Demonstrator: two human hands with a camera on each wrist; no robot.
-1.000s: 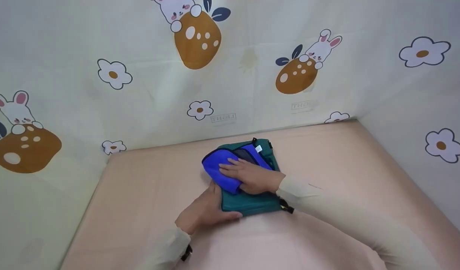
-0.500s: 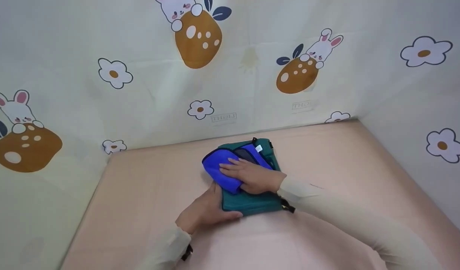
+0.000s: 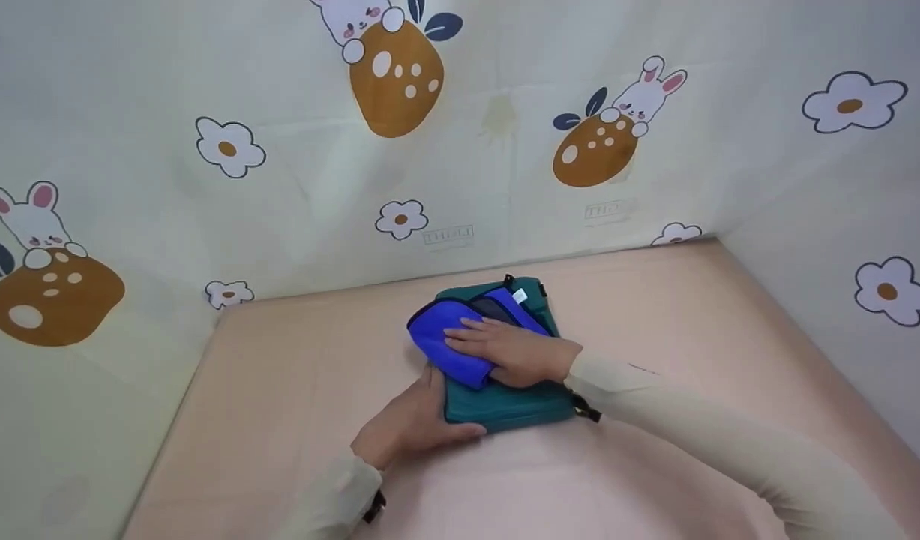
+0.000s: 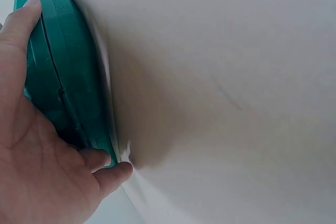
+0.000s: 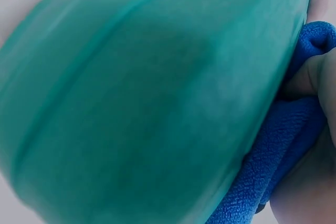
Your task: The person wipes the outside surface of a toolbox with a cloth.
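A green case (image 3: 512, 405) with a seam round its side lies on the pale table cover. On its upper face is a blue cloth (image 3: 437, 330) with a dark edge, a grey patch and a white tag. My right hand (image 3: 516, 352) presses this cloth down with its fingers stretched out; in the right wrist view the thumb digs into folds of the cloth (image 5: 278, 140). The near left corner of the case is gripped by my left hand (image 3: 411, 420), thumb along the front side. The left wrist view shows its fingers bent against the case (image 4: 68, 51).
A pale peach cover (image 3: 295, 375) spreads over the table. Behind and beside it hang pale curtains (image 3: 295, 75) printed with rabbits and flowers. A black strap end (image 3: 587, 409) sticks out at the case's near right corner.
My right hand and the cloth have shifted slightly to the right. The strap end and the case's near right corner have also shifted right a little. My left hand stays in place.
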